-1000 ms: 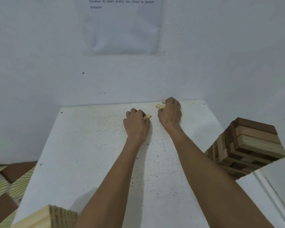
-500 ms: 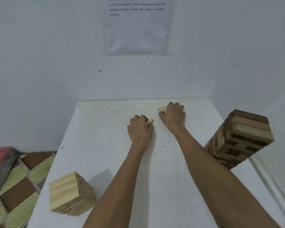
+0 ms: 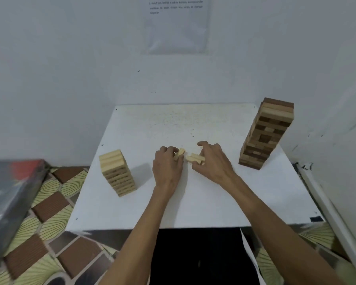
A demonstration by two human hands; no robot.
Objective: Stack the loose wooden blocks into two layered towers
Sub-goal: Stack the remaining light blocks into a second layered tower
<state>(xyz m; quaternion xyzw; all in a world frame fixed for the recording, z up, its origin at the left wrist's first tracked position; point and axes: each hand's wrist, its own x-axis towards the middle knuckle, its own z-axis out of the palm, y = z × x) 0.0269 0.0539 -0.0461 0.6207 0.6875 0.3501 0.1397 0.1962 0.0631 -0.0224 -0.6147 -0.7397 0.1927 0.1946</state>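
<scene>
Two block towers stand on the white table. A short tower of pale wood rises at the left. A taller tower of mixed dark and pale blocks leans slightly at the right. Between them, at the table's middle, my left hand grips one pale block in curled fingers. My right hand holds two or three pale blocks bunched together, with the index finger raised. Both hands are close together just above or on the tabletop.
White walls close the corner behind and to the right of the table. A printed sheet hangs on the back wall. A patterned mat covers the floor at the left, with a dark glossy box at the far left.
Both hands drew back from the far side of the table toward its middle, carrying the pale blocks. The view pulled back and down, bringing both towers fully into sight.
</scene>
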